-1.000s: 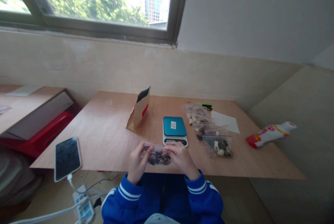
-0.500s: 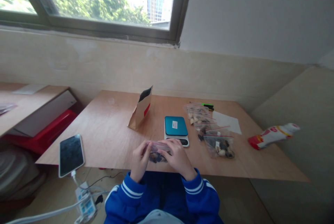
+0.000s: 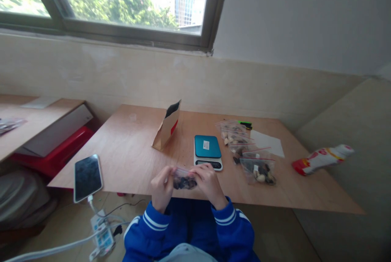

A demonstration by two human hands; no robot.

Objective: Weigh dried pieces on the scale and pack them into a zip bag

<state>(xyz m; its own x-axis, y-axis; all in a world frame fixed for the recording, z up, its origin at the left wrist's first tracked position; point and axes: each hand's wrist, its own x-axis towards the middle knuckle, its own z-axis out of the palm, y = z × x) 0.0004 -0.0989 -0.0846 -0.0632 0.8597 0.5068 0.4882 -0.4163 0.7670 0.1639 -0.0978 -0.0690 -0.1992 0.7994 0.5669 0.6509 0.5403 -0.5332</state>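
Observation:
Both my hands pinch a small clear zip bag [image 3: 184, 180] of dark and pale pieces at the near edge of the wooden table [image 3: 128, 152]. My left hand [image 3: 161, 189] grips its left end and my right hand [image 3: 208, 182] grips its top right, fingers pressed along the pink seal strip. Just beyond the bag sits a teal-topped kitchen scale [image 3: 208, 151]. Several filled zip bags [image 3: 258, 170] lie in a row to the right of the scale.
A brown paper pouch [image 3: 167, 126] stands open behind the scale's left. A phone [image 3: 87, 177] on a cable overhangs the table's left front corner. A white sheet [image 3: 269, 141], a green marker [image 3: 244, 124] and a red-white packet [image 3: 322, 158] lie to the right. A power strip [image 3: 102, 238] is on the floor.
My fingers have slid along the bag's top strip and my hands have drawn closer together. The view has shifted slightly, the table items appearing a little further right.

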